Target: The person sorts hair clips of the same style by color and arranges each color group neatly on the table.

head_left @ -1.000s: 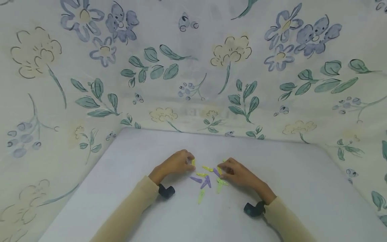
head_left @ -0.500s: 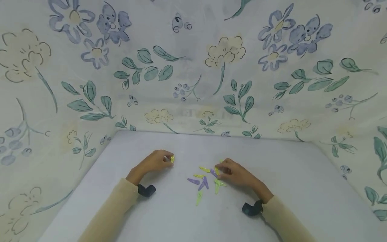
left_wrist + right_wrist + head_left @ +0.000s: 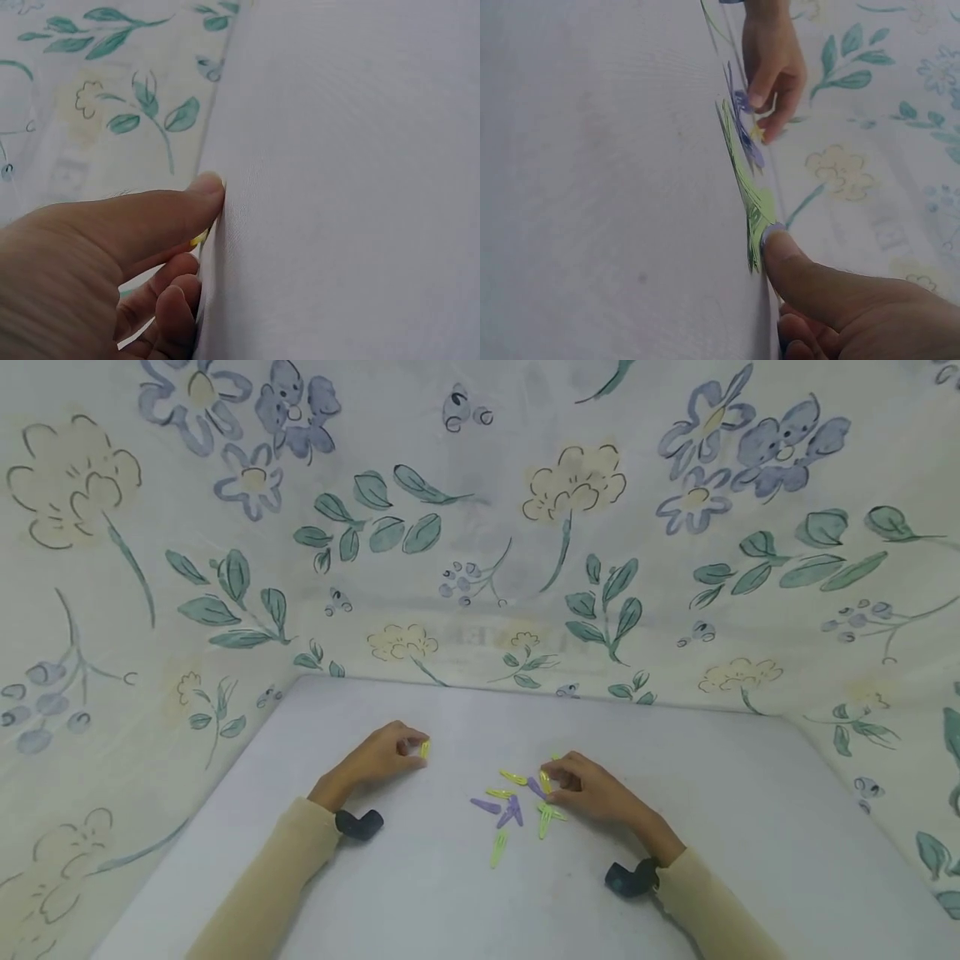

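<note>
My left hand (image 3: pixel 382 753) pinches a yellow snap hair clip (image 3: pixel 425 750) between thumb and fingers, to the left of the pile. In the left wrist view, only a bit of that yellow clip (image 3: pixel 198 240) shows behind the thumb. My right hand (image 3: pixel 592 787) is at the pile's right side, with another yellow hair clip (image 3: pixel 545 782) pinched between its thumb and fingertips. A purple clip (image 3: pixel 536 788) lies against that spot. Just below it are light green clips (image 3: pixel 546 820). The right wrist view shows the right thumb (image 3: pixel 795 266) close beside green clips (image 3: pixel 757 210).
Loose clips lie around the middle of the white table (image 3: pixel 450 893): yellow ones (image 3: pixel 513 777), purple ones (image 3: pixel 511 812), and a single light green one (image 3: pixel 498 849) nearest the front. A floral cloth (image 3: pixel 480 560) rises behind the table and along its sides.
My left hand has moved left, away from the pile, carrying the yellow hair clip, and has stayed nearly still over the last half second. My right hand has kept its place.
</note>
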Tool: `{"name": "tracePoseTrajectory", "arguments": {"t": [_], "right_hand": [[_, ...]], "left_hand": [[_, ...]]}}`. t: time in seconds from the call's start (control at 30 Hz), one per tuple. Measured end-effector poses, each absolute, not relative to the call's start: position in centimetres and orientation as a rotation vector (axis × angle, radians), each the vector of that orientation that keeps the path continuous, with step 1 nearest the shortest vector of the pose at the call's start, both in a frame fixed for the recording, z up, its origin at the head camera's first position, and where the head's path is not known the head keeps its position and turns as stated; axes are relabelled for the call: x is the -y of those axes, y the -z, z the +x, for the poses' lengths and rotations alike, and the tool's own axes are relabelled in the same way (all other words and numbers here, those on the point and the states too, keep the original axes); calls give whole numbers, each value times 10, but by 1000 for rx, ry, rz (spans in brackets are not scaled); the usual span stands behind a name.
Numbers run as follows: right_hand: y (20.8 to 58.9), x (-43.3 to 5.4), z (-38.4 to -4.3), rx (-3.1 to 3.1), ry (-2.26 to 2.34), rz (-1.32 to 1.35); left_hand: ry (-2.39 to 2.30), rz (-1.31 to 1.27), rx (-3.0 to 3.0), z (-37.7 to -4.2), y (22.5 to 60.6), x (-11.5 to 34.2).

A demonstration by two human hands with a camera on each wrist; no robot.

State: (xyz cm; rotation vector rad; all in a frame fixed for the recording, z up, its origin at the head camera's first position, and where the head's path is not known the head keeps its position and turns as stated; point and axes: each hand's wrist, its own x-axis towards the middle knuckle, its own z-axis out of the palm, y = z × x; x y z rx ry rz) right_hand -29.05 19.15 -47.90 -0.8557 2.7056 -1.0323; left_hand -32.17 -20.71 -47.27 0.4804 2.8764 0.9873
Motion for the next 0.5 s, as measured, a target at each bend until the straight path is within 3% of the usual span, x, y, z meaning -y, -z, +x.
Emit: {"name": "tracePoseTrajectory", "arguments": {"t": [0.5], "right_hand": [[478,-193,-294,-2710,1065,-921]], "left_hand": [[-1017,494,-2883,-320,470,207]]}}
